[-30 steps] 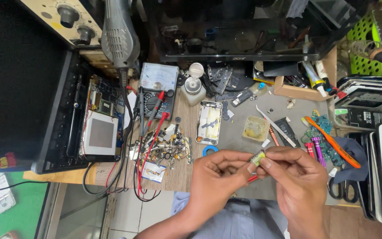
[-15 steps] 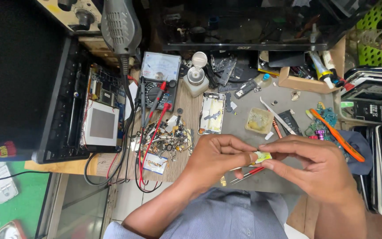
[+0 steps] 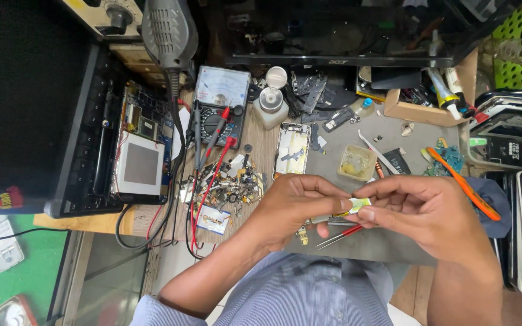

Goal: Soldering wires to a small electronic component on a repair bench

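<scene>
Both hands have risen slightly, left hand [image 3: 294, 202] and right hand [image 3: 421, 208] fingertips pinching a tiny part [image 3: 357, 205], seemingly light, fragile, best held by edges.

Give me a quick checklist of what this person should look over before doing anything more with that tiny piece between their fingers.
1. Small pale part pinched by both hands: ok, left hand and right hand meet on it.
2. Part held over the grey mat, so a drop lands there: ok.
3. Red-handled tweezers within reach: ok, lying just below the hands.
4. Part free of damage: cannot tell, too small.
5. Loose scrap pile clear of the hands: ok, off to the left.
6. Multimeter leads out of the way: ok.
</scene>
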